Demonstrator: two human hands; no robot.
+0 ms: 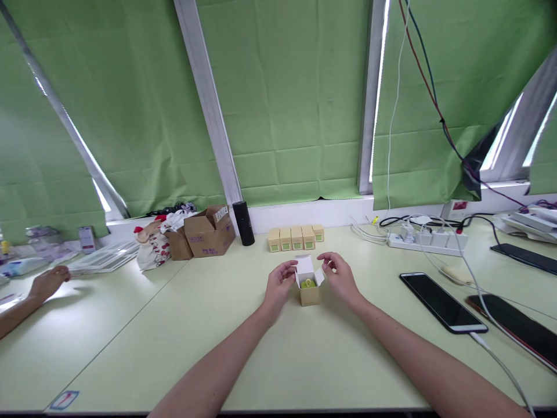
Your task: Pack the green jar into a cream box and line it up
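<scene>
A small tan cardboard box (310,296) stands upright on the table in front of me, its white lid and side flaps raised. Inside it sits a green object (308,284) with a pale yellow loop on top; its lower part is hidden. My left hand (278,285) is at the box's left flap with fingers curved and slightly apart; whether it touches the flap I cannot tell. Just off the right flap, my right hand (342,280) has its thumb and fingers parted, holding nothing. Several closed small boxes (296,238) stand in a cluster behind the open one.
A black cylinder (243,223) and an opened carton (209,232) stand at the back left. On the right lie a charging phone (444,302), a second dark phone (517,325) and a power strip (426,241) with cables. Another person's hand (50,283) is at far left.
</scene>
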